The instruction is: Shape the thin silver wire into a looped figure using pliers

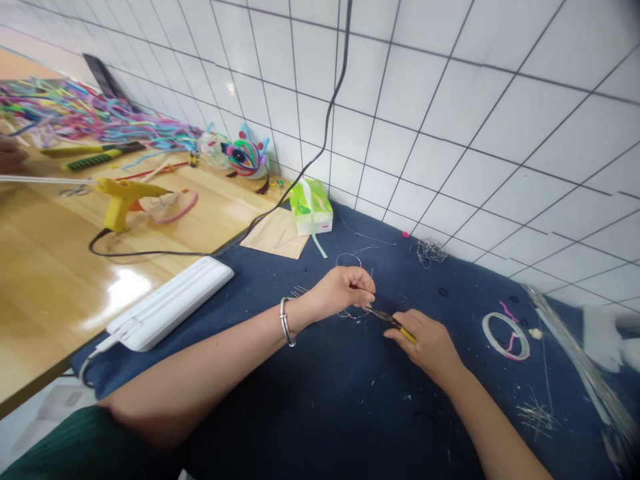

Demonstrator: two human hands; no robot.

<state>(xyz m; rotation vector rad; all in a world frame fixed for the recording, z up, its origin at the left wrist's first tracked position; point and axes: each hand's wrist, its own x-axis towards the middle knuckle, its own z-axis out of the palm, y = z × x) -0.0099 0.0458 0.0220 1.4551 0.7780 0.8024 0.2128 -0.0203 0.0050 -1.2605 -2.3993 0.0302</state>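
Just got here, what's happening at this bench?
A person is working bare-handed over a navy cloth. Their right hand grips yellow-handled pliers, with the tips right at the fingertips of the left hand. The left fingers are pinched together; what's between them is too small to make out. A thin wire loop shows just behind that hand. A yellow glue gun sits unheld on the wooden table to the left.

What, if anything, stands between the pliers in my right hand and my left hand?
Nothing visible. The pliers in your right hand reach right up to your left hand; whether they touch it is too small to tell.
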